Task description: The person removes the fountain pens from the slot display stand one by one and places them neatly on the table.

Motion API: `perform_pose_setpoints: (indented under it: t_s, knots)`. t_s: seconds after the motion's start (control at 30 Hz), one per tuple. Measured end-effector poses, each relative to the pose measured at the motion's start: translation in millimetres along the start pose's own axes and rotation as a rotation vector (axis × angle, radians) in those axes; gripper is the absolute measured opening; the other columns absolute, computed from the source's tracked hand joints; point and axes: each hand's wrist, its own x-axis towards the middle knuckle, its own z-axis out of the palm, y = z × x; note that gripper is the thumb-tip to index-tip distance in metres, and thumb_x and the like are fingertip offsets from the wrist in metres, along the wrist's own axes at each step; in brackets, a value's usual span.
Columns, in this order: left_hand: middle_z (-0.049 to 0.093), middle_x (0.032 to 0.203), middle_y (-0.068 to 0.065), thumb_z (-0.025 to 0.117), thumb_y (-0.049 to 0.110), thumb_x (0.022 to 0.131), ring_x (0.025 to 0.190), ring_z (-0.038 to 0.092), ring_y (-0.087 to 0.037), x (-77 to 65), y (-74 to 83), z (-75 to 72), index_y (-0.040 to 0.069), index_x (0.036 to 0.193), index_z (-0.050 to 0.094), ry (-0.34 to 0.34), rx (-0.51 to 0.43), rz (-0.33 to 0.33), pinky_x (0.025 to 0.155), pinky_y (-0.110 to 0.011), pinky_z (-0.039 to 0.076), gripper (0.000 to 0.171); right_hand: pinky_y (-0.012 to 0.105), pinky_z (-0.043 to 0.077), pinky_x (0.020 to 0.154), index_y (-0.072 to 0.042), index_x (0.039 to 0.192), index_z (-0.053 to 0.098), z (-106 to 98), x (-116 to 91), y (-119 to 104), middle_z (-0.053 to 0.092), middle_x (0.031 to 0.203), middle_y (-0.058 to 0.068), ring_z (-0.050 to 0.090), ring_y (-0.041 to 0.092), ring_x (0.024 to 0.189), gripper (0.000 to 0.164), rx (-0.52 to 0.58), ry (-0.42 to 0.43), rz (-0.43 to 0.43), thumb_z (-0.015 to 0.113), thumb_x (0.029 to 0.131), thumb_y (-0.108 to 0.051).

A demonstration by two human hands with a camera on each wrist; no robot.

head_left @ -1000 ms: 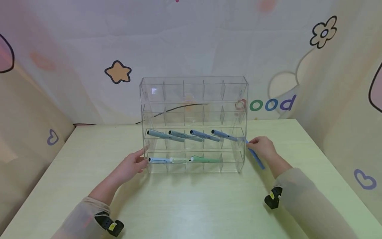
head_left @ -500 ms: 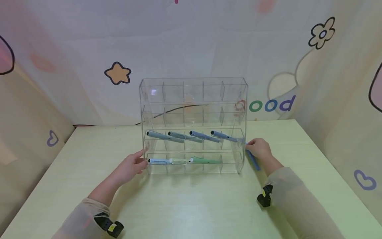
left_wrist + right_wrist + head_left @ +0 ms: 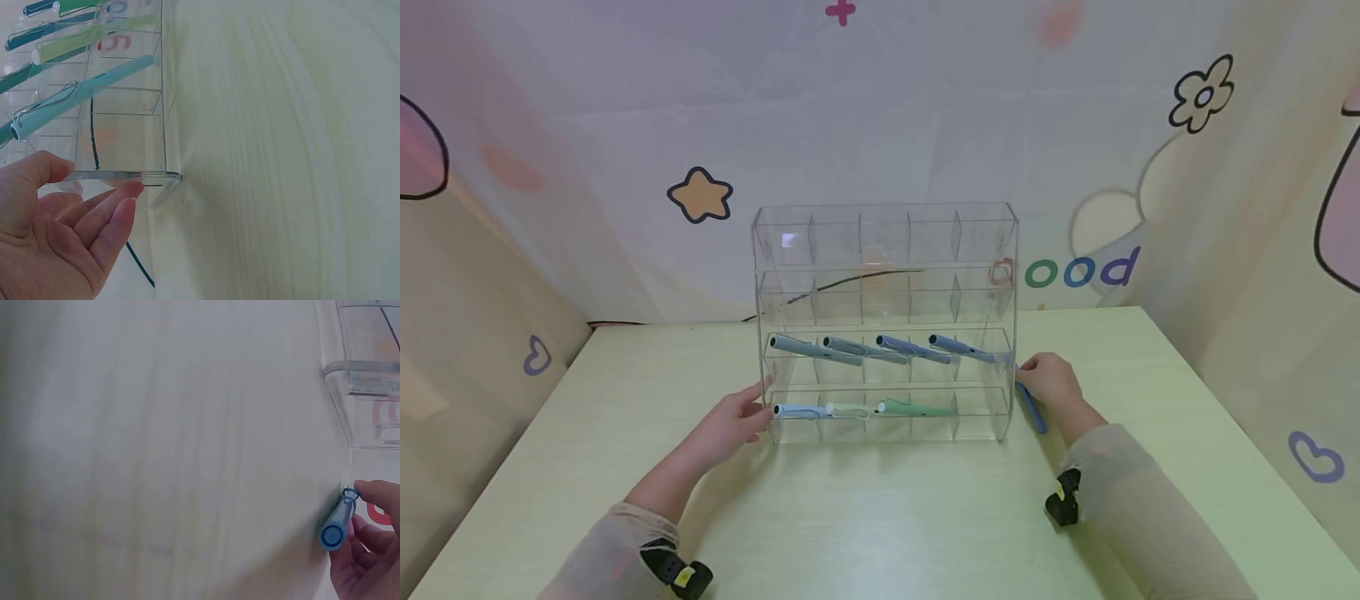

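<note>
A clear acrylic pen rack (image 3: 887,269) with tiered compartments stands on the table. My left hand (image 3: 730,421) pinches its left side panel (image 3: 119,175), thumb on one face and fingers on the other. Beside the rack's right side, my right hand (image 3: 1051,383) holds a blue pen (image 3: 1032,408) between thumb and fingers, its lower end slanting toward me. In the right wrist view that pen (image 3: 337,528) shows its round end and clip. On the rack's bottom tier lie a light blue pen (image 3: 801,412), a pale green pen (image 3: 850,411) and a green pen (image 3: 917,409).
Several blue and teal pens (image 3: 913,350) lie slanted along the tier above. The upper two tiers hold no pens. Behind the table (image 3: 880,517) hangs a printed backdrop (image 3: 880,125), with more fabric at both sides.
My right hand has shifted slightly left, closer to the rack, and the blue pen's lower end has swung left. My left hand stays on the panel. The head view has tilted slightly up.
</note>
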Motion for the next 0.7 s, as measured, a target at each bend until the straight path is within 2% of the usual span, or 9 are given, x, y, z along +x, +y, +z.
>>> perform_pose_setpoints:
  t_s: [0.27,0.43,0.7]
  knots:
    - [0.054,0.124,-0.025,0.049,0.018,0.097,0.105,0.056,-0.032,0.2,-1.5,0.1,0.007,0.148,0.019,-0.001,-0.009,0.027,0.086,-0.044,0.049,0.061,0.035,0.047,0.067,0.007,0.099,0.061,-0.6,-4.4,3.4,0.062,0.095,0.019,0.055,0.026,0.078,0.027,0.008,-0.011,-0.033,0.058,0.089,-0.018]
    - [0.052,0.126,-0.026,0.049,0.019,0.097,0.106,0.056,-0.033,-0.5,0.7,-0.2,0.007,0.149,0.019,-0.004,-0.013,0.011,0.087,-0.046,0.048,0.061,0.035,0.048,0.068,0.009,0.101,0.060,-3.8,-12.6,3.1,0.061,0.094,0.019,0.056,0.026,0.079,0.028,0.025,-0.040,-0.072,0.059,0.089,-0.016]
    - [0.051,0.128,-0.027,0.048,0.017,0.097,0.109,0.055,-0.035,0.7,-0.1,0.8,0.006,0.148,0.019,0.002,-0.022,0.007,0.087,-0.045,0.049,0.060,0.043,0.047,0.080,0.010,0.108,0.057,-9.3,-24.3,5.8,0.060,0.104,0.022,0.055,0.033,0.092,0.037,0.028,-0.063,-0.099,0.062,0.088,-0.022]
